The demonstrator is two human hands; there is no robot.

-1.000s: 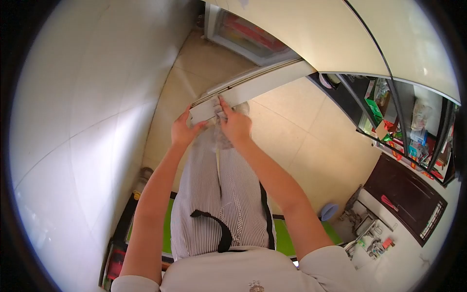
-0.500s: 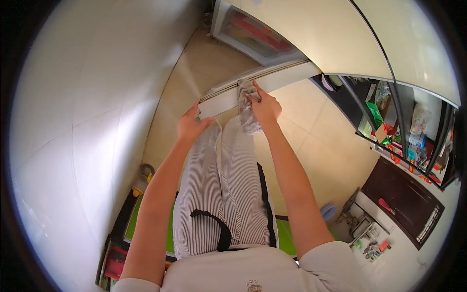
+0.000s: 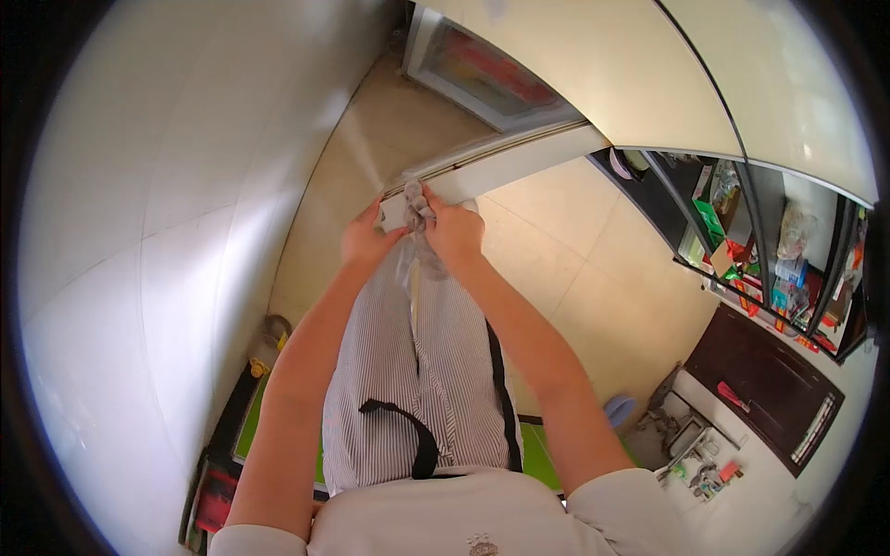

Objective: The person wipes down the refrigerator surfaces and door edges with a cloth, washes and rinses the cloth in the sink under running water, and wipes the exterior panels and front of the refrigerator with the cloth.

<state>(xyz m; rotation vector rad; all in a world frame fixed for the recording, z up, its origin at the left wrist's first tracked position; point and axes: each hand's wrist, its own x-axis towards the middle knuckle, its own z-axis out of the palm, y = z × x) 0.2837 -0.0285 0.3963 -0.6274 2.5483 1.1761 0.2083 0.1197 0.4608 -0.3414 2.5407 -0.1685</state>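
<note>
A long white panel (image 3: 514,159) with a grooved edge runs from my hands up to the cream cabinet front. My left hand (image 3: 368,239) grips the panel's near left end, thumb below and fingers at the far edge. Close beside it, my right hand (image 3: 454,230) presses a crumpled grey cloth (image 3: 415,206) around the panel. The lower part of the cloth hangs over my striped trousers (image 3: 380,371).
Cream cabinet doors (image 3: 593,56) fill the upper right, with an open black shelf (image 3: 654,199) of packages below. A pale wall (image 3: 139,232) stands at left. A dark brown board (image 3: 765,389) lies at lower right.
My right hand and the cloth first slid right along the panel, then came back left beside my left hand. My left hand stayed at the panel's end.
</note>
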